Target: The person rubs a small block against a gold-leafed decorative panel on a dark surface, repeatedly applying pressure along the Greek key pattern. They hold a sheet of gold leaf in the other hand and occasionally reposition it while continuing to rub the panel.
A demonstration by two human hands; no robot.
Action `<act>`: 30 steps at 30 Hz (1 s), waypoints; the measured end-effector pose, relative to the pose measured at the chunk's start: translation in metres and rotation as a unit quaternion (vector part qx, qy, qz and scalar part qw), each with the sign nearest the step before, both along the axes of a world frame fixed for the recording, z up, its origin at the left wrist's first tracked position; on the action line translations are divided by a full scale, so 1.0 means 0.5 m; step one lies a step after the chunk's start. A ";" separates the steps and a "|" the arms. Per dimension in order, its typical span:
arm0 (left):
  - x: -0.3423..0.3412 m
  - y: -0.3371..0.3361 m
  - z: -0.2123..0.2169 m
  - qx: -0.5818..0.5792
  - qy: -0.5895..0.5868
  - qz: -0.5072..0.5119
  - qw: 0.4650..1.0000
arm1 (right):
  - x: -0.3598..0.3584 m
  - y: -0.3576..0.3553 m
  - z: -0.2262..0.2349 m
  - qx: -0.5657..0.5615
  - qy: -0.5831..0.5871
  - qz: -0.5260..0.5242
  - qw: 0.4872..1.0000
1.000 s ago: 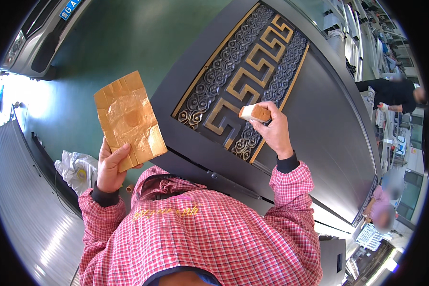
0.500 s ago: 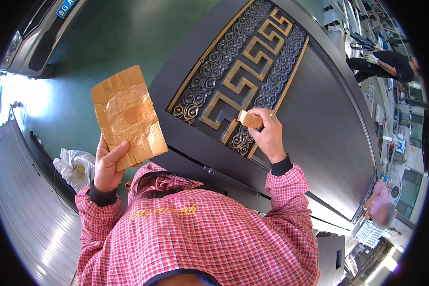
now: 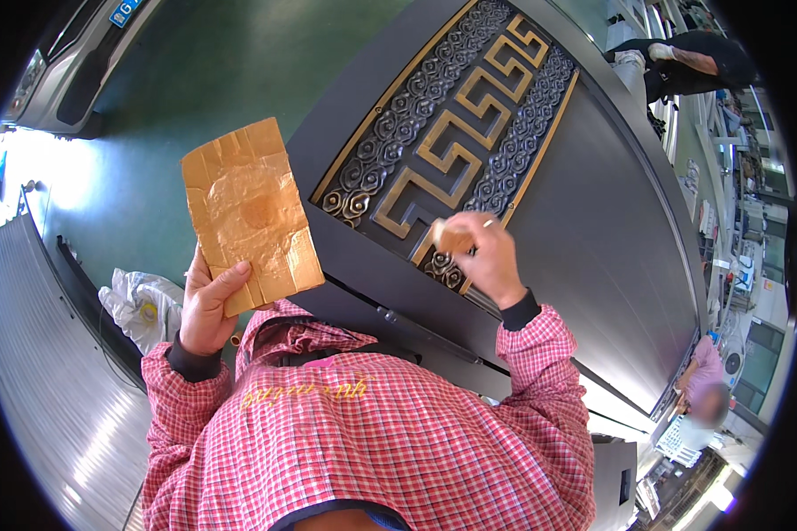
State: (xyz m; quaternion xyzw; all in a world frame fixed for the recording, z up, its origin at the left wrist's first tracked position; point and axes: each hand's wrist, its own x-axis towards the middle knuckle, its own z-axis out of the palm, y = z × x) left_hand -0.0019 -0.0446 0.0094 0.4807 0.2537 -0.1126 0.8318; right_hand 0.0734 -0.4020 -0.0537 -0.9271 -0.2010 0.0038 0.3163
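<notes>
My left hand (image 3: 211, 301) grips the lower edge of a piece of cardboard (image 3: 252, 190), thumb on top. The cardboard is smeared with shiny gold paint and has a darker round patch in the middle. In my right hand (image 3: 494, 261), slightly blurred, is a small tan block (image 3: 452, 237) with a pale end, perhaps a sponge. That hand hovers over the near end of a dark metal door panel (image 3: 584, 212). Beneath it runs a raised key-pattern strip (image 3: 443, 168), coloured gold, between bands of dark flower-like relief (image 3: 385, 146); a few flowers near me are gold-tinged.
A parked vehicle (image 3: 75, 80) stands at the far left. White plastic bags (image 3: 137, 305) lie beside a ribbed grey metal sheet (image 3: 53, 354). A person in black (image 3: 700, 66) is at the far right, another in pink (image 3: 704, 367) lower down.
My right hand has shifted slightly left and down with the block. The cardboard has moved a little to the right. The person in black has moved farther up the picture.
</notes>
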 end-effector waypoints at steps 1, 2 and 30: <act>0.000 0.001 0.001 -0.014 0.000 -0.004 1.000 | 0.014 -0.010 0.007 0.006 -0.024 -0.026 0.999; 0.000 0.003 0.003 -0.027 -0.001 -0.008 1.000 | 0.021 -0.008 0.006 0.049 -0.019 -0.056 0.997; -0.005 -0.008 -0.003 -0.045 -0.011 0.019 0.999 | 0.111 0.044 0.025 0.021 0.046 0.113 0.992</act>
